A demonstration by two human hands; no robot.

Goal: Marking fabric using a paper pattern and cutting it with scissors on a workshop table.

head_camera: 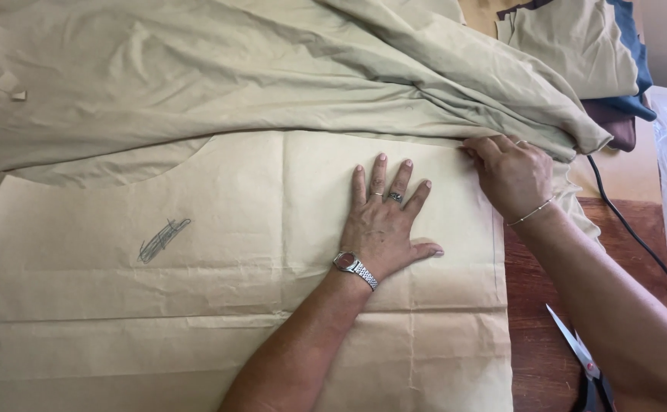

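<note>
Head view: scissors (586,358) at 4 o'clock on wooden counter (535,320); left hand (385,221) fingers spread flat on creased paper pattern (196,305); right hand (510,174) fingers pinch olive fabric (234,69).

A dark brown wooden table (539,336) is seen at the lower right, where a strip of its top is left bare. Most of it is covered by a large sheet of creased tan paper (196,305), on which a pencil scribble is marked. The upper part of the paper is overlapped by a bunched olive cloth (234,76). A pair of scissors (581,362) is laid on the bare wood, blades pointing up and left. A black cable (623,225) is run across the wood near the right edge.
</note>
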